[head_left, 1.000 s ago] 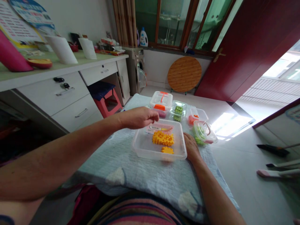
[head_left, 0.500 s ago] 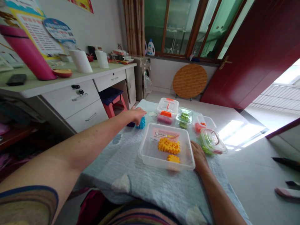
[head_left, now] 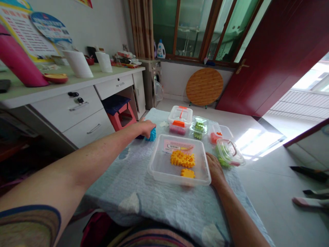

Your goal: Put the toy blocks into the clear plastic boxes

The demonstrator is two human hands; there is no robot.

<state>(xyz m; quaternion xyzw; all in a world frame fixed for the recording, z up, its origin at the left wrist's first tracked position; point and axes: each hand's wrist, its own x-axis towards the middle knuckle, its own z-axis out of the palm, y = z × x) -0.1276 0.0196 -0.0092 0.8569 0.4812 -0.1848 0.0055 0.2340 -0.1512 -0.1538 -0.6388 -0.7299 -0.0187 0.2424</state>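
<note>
Covering bumpy blue blocks [head_left: 152, 136] near the cloth-covered table's [head_left: 164, 206] left edge: left hand [head_left: 147, 128].
Right hand [head_left: 215, 170] touches smooth plastic box [head_left: 159, 166]; both grips unclear.

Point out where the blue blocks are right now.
In the head view, left of centre, the blue blocks are at the left hand, just left of the clear box that holds the yellow blocks.

My left hand [head_left: 147, 127] is at the blue blocks [head_left: 152, 135] near the table's [head_left: 108, 187] left edge; my right [head_left: 215, 169] rests against the clear box [head_left: 159, 168] of yellow pieces [head_left: 182, 159]. An orange-handled box [head_left: 180, 116] stands toward the far edge.
</note>
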